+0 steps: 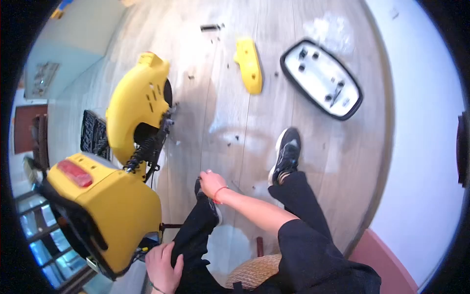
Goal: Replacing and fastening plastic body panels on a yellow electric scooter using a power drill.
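Note:
My right hand reaches across to above my left shoe, its fingers closed around something too small to make out. My left hand rests on my left leg with fingers apart. Beside that leg, to the left, is a partly disassembled yellow scooter: a rear body with a red lamp and a curved body section with exposed spring and metal parts. On the floor ahead lie a loose yellow panel, an upturned white seat base with black rim and several small dark parts.
A black tool case lies behind the scooter. Crumpled clear plastic and a dark bar are at the back. A white wall with a pink panel runs along the right. A woven stool is under me.

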A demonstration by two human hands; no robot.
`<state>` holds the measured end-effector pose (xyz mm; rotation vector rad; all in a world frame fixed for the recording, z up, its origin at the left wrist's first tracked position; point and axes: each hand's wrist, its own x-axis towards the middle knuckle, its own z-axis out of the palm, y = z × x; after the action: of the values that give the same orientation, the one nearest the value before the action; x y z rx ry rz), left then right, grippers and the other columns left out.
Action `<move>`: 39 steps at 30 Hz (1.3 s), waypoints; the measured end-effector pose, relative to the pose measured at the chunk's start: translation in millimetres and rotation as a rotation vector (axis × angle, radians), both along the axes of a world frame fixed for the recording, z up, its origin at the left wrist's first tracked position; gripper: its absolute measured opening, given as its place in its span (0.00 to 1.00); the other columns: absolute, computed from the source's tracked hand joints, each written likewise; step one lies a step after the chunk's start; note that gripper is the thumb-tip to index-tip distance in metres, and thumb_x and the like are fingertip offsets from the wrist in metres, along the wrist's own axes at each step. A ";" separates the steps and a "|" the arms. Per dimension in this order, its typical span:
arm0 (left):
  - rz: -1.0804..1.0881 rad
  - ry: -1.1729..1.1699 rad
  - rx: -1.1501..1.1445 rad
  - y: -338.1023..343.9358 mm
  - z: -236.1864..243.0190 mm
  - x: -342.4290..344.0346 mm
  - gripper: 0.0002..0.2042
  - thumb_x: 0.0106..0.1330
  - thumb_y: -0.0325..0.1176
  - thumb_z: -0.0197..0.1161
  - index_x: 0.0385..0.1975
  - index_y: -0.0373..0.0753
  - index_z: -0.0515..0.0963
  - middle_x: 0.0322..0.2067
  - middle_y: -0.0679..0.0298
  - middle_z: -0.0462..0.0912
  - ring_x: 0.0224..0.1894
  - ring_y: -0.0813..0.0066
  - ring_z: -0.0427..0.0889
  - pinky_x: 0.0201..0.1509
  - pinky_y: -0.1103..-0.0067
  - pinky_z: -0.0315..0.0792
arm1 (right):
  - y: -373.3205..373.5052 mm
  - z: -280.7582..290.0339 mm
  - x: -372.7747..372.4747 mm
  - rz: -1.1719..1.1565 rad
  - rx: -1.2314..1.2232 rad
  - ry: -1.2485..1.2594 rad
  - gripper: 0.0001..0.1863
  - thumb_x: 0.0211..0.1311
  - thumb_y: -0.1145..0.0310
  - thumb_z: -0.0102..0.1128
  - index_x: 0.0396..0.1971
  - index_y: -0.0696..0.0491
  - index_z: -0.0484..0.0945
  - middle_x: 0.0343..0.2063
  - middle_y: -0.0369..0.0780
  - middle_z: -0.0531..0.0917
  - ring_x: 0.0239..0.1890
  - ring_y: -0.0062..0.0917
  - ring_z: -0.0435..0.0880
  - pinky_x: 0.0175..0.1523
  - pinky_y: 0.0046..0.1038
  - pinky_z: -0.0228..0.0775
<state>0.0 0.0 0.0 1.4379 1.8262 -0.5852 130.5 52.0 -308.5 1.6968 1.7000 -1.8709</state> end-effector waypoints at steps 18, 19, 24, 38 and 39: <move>1.136 -1.464 0.728 -124.4 13.5 62.1 0.15 0.73 0.37 0.48 0.51 0.33 0.71 0.44 0.64 0.77 0.49 0.78 0.74 0.55 0.80 0.69 | -99.5 323.1 33.8 -0.083 0.757 0.653 0.13 0.53 0.76 0.63 0.39 0.58 0.74 0.30 0.44 0.80 0.33 0.29 0.83 0.35 0.24 0.74; 1.207 -1.603 0.654 -131.3 18.1 58.5 0.16 0.73 0.38 0.47 0.50 0.34 0.71 0.45 0.64 0.77 0.48 0.78 0.75 0.54 0.81 0.70 | -108.3 331.0 31.1 -0.042 0.743 0.659 0.13 0.53 0.76 0.63 0.39 0.58 0.74 0.30 0.44 0.80 0.33 0.29 0.83 0.35 0.24 0.74; 1.281 -1.684 0.644 -179.0 1.8 51.5 0.17 0.73 0.40 0.46 0.50 0.34 0.73 0.45 0.64 0.78 0.48 0.77 0.76 0.54 0.80 0.71 | -151.4 342.3 25.3 0.188 0.943 0.508 0.14 0.50 0.75 0.65 0.38 0.57 0.74 0.31 0.44 0.80 0.32 0.33 0.82 0.36 0.28 0.74; 2.253 -1.200 0.876 -313.2 -202.1 -147.0 0.07 0.63 0.37 0.54 0.27 0.41 0.72 0.23 0.67 0.76 0.19 0.79 0.66 0.22 0.80 0.60 | -193.9 343.0 29.9 0.405 0.752 0.474 0.08 0.55 0.74 0.62 0.35 0.58 0.77 0.31 0.44 0.81 0.33 0.32 0.82 0.39 0.28 0.73; 2.383 -1.279 0.829 -305.2 -223.0 -159.8 0.09 0.61 0.41 0.54 0.24 0.44 0.71 0.19 0.71 0.73 0.15 0.79 0.61 0.20 0.80 0.55 | -194.6 343.0 23.0 0.433 0.706 0.534 0.07 0.55 0.74 0.61 0.34 0.58 0.77 0.31 0.44 0.81 0.33 0.32 0.82 0.39 0.27 0.73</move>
<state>-159.8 -305.2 -223.0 -0.7504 1.2104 1.8266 153.6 -142.6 34.5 0.8213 2.9055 -1.7012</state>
